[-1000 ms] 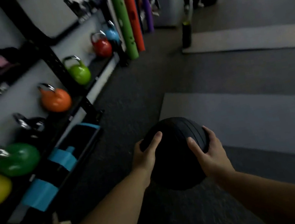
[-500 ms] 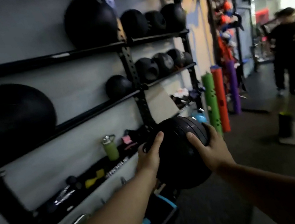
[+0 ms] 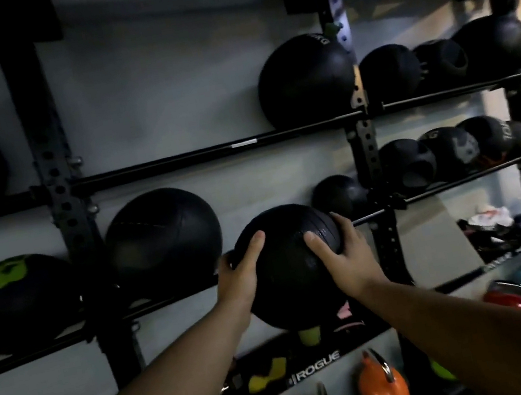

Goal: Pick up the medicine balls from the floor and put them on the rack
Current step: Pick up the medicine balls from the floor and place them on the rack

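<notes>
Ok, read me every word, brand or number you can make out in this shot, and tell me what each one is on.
"ROGUE": white letters on the lower rack rail.
White print on the large top-shelf ball: too blurred to read.
Pale markings, perhaps numbers, on the middle-shelf balls at right: unreadable.
White letters on the right lower rail: unreadable.

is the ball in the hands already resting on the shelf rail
No, the ribbed black medicine ball is held in the air between the left hand and right hand, in front of the middle shelf rail.

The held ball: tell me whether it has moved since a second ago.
Yes. The ball, gripped by the left hand and right hand, rose from over the floor to the rack's middle rail.
</notes>
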`<action>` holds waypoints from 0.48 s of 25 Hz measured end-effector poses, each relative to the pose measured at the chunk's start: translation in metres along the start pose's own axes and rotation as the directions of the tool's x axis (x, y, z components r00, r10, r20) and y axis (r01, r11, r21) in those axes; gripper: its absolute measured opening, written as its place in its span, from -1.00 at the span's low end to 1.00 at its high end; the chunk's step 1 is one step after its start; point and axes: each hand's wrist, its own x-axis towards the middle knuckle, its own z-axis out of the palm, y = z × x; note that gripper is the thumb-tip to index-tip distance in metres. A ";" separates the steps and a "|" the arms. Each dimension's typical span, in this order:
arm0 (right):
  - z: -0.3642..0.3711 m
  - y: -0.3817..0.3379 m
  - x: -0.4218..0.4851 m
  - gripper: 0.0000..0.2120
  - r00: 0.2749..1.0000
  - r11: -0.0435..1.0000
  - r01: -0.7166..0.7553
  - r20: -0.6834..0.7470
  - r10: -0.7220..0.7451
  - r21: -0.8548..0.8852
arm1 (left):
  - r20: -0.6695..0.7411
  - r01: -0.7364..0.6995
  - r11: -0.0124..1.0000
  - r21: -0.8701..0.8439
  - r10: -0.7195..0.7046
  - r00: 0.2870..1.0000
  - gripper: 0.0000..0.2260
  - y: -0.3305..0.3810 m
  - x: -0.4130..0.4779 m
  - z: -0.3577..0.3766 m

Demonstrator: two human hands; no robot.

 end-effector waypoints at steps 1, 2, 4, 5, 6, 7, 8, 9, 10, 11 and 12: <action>0.017 0.008 0.023 0.06 1.000 1.000 0.010 0.010 -0.010 0.017 | -0.017 -0.033 0.999 -0.001 0.032 0.999 0.08 0.002 0.026 -0.001; 0.033 0.017 0.046 0.06 1.000 0.999 0.013 -0.002 -0.013 0.032 | -0.020 -0.047 0.999 0.012 0.047 0.999 0.11 0.005 0.052 0.000; 0.063 0.036 0.095 0.04 0.999 0.997 0.010 -0.052 -0.006 0.072 | 0.006 -0.053 0.997 0.050 0.053 0.999 0.10 0.013 0.108 0.006; 0.077 0.044 0.121 0.03 0.998 0.997 0.015 -0.058 -0.011 0.077 | 0.007 -0.060 0.997 0.047 0.059 0.998 0.09 0.015 0.137 0.008; 0.086 0.051 0.145 0.02 0.998 0.998 0.021 -0.058 -0.017 0.067 | 0.011 -0.065 0.997 0.042 0.064 0.998 0.07 0.016 0.162 0.011; 0.093 0.057 0.167 0.01 0.998 0.999 0.029 -0.050 -0.027 0.044 | 0.015 -0.070 0.997 0.038 0.070 0.997 0.05 0.017 0.183 0.014; 0.101 0.064 0.190 0.00 0.999 0.999 0.037 -0.039 -0.036 0.029 | 0.016 -0.069 0.997 0.030 0.069 0.998 0.03 0.016 0.208 0.017; 0.109 0.072 0.213 0.00 0.998 0.999 0.048 -0.031 -0.047 0.024 | 0.016 -0.065 0.998 0.026 0.065 0.998 0.03 0.012 0.233 0.022; 0.116 0.082 0.236 0.01 0.998 0.998 0.059 -0.022 -0.059 0.014 | 0.018 -0.059 0.998 0.024 0.059 0.998 0.04 0.006 0.258 0.027; 0.124 0.094 0.257 0.01 0.998 0.998 0.064 -0.009 -0.064 -0.002 | 0.015 -0.057 0.998 0.032 0.056 0.998 0.05 -0.002 0.283 0.033; 0.131 0.109 0.277 0.01 0.998 0.998 0.062 0.010 -0.062 -0.015 | 0.011 -0.058 0.997 0.044 0.057 0.998 0.05 -0.013 0.309 0.040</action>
